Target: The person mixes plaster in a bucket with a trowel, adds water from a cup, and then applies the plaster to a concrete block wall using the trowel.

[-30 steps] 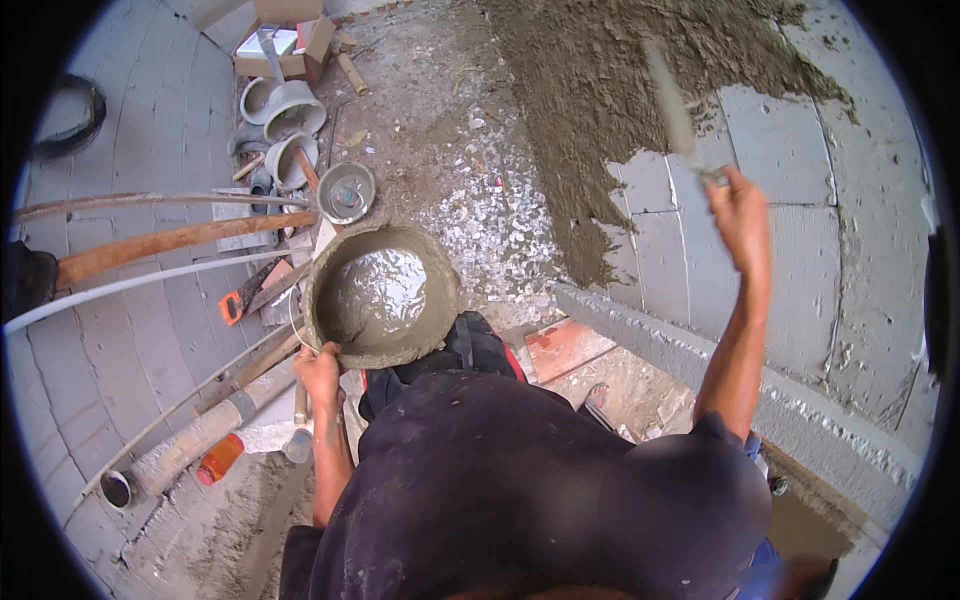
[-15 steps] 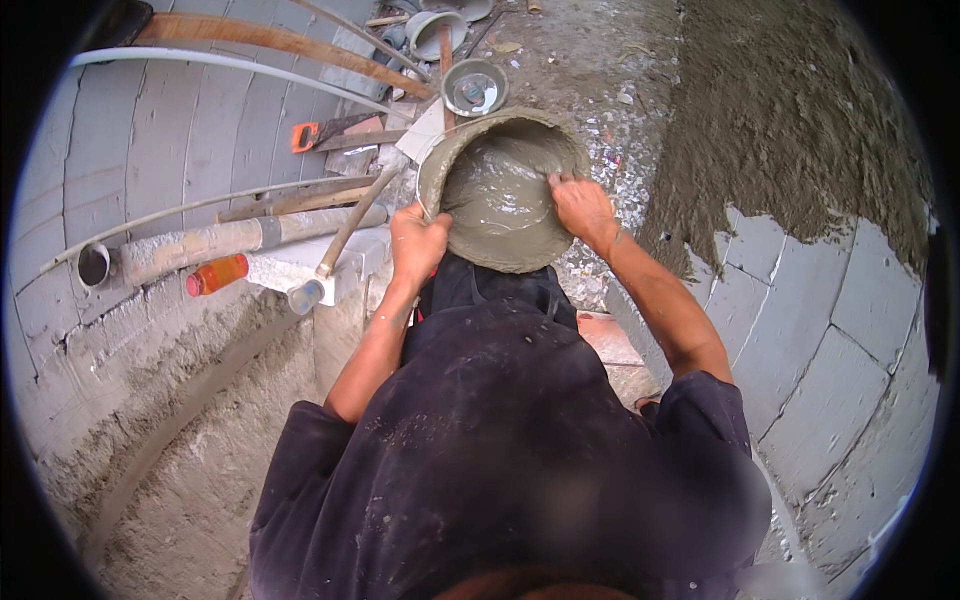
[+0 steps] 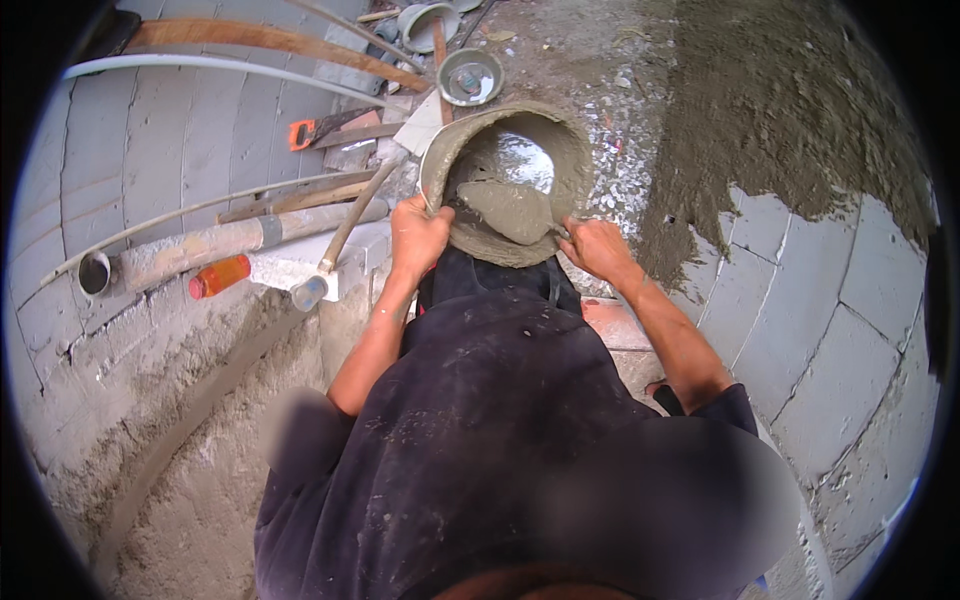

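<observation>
My left hand [image 3: 419, 235] is closed on the left rim of a mortar-caked bucket [image 3: 574, 150] in front of my body. My right hand [image 3: 593, 242] grips the trowel at the bucket's lower right. The trowel's blade lies hidden under a lump of wet grey mortar [image 3: 505, 205] inside the bucket. Glossy wet mix shows behind the lump. Below the bucket is dark fabric at my legs.
A small bowl [image 3: 470, 78], an orange-handled saw [image 3: 303, 134], poles, a pipe [image 3: 190, 255] and an orange bottle [image 3: 219, 276] lie left and ahead. Grey block wall [image 3: 150, 150] stands left. Rough mortar [image 3: 770, 100] covers part of the block surface [image 3: 790, 310] at right.
My right hand, raised at the mortared surface with the trowel a second ago, came to the bucket and has since moved slightly down. A mortar lump now shows on the trowel inside the bucket.
</observation>
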Available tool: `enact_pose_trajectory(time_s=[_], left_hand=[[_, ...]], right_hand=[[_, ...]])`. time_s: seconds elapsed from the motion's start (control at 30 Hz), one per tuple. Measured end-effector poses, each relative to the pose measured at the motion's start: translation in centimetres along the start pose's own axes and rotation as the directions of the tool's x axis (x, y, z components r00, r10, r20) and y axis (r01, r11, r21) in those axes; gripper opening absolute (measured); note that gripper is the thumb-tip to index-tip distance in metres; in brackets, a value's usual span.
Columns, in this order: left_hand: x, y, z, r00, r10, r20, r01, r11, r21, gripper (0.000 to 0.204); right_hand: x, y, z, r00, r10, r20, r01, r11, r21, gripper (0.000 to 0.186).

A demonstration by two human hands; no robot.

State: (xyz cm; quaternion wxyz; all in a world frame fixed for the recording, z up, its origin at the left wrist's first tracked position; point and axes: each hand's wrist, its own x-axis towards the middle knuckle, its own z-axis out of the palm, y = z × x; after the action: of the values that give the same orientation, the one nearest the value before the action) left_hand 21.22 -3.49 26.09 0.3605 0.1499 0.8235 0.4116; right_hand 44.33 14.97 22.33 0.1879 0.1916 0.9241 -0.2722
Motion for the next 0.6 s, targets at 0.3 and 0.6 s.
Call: enact_pose_trajectory(time_s=[0.3, 0.6], left_hand=[[2.9, -1.5, 0.2, 0.974, 0.224, 0.012, -0.224, 0.964, 0.143, 0.022], [3.7, 0.3, 2.7, 0.978, 0.16, 0.131, -0.171, 0.982, 0.075, 0.012]], right_hand=[[-5.3, -2.5, -5.7, 0.954, 0.137, -0.266, -0.062, 0.961, 0.271, 0.031], [-27.0, 14.5, -22.4, 0.375, 0.882, -0.284, -0.634, 0.468, 0.615, 0.019]])
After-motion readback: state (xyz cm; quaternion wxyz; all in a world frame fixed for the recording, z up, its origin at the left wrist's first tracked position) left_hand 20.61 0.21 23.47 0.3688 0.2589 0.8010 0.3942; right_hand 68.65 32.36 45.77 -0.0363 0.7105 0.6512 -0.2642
